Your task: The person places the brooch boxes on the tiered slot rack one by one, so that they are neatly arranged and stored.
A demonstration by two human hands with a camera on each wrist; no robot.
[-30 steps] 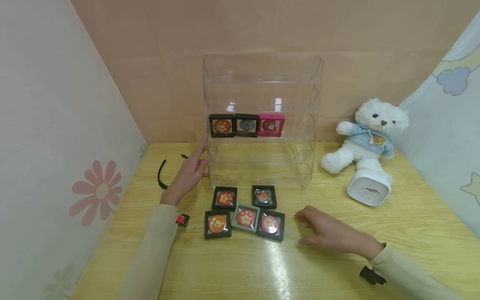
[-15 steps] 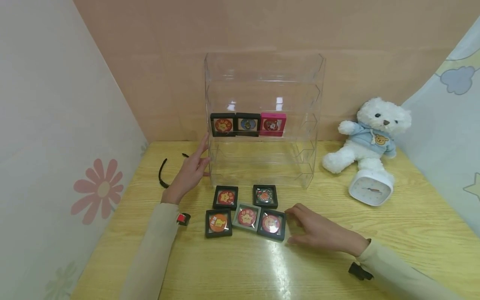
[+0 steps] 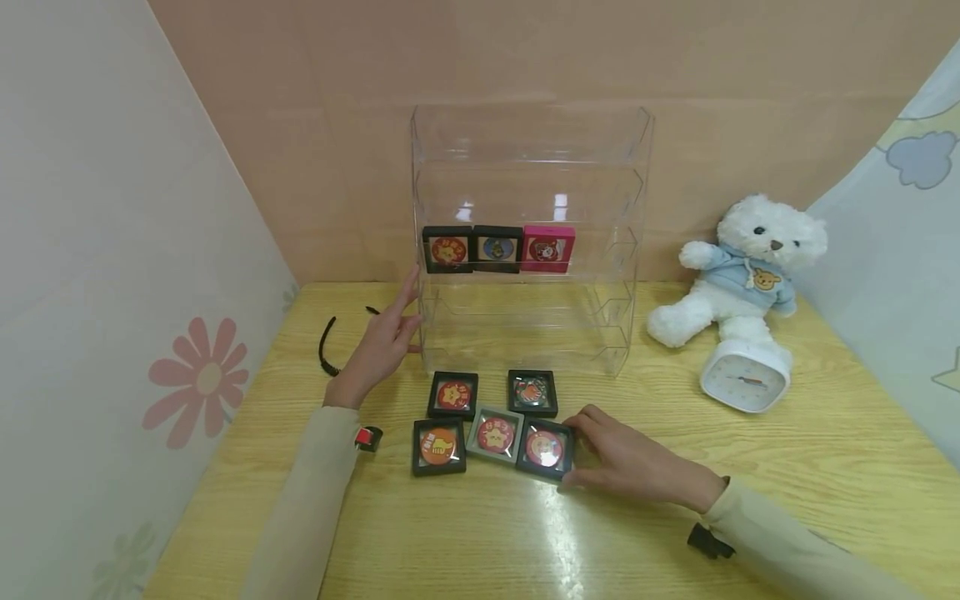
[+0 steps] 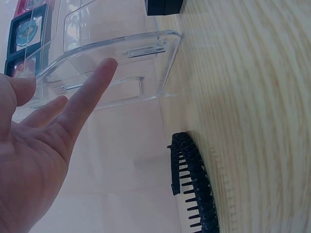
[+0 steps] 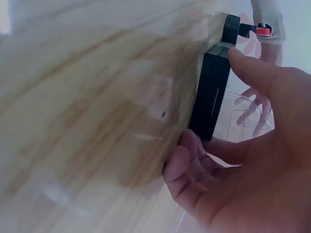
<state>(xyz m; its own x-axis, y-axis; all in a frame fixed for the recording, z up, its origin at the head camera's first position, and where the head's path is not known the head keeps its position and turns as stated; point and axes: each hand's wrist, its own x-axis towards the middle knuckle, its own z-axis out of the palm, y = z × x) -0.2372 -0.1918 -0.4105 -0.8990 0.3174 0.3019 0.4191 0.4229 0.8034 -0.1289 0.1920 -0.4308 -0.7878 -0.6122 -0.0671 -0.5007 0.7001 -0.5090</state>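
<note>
My left hand [image 3: 377, 343] rests with straight fingers against the left side of a clear acrylic display rack [image 3: 525, 321]; the left wrist view shows an extended finger [image 4: 92, 92] on its side panel. My right hand [image 3: 630, 458] pinches a black square frame [image 3: 544, 448] with a round pink badge, lying flat on the table. In the right wrist view the thumb is at one corner of this black frame [image 5: 211, 92] and fingers at the other. Beside it lie a grey frame [image 3: 495, 434] and black frames with an orange badge [image 3: 438, 447], a red star badge [image 3: 453, 395] and a dark patterned badge [image 3: 532, 392].
Two black frames [image 3: 498, 248] and a pink one [image 3: 549, 248] stand on a middle tier of the rack. A black toothed headband [image 4: 194, 179] lies left of it. A white teddy bear [image 3: 750, 275] and a white clock [image 3: 746, 377] are at the right.
My right hand has moved left across the table to the black frame with the pink badge and now grips its right edge. My left hand stays at the rack.
</note>
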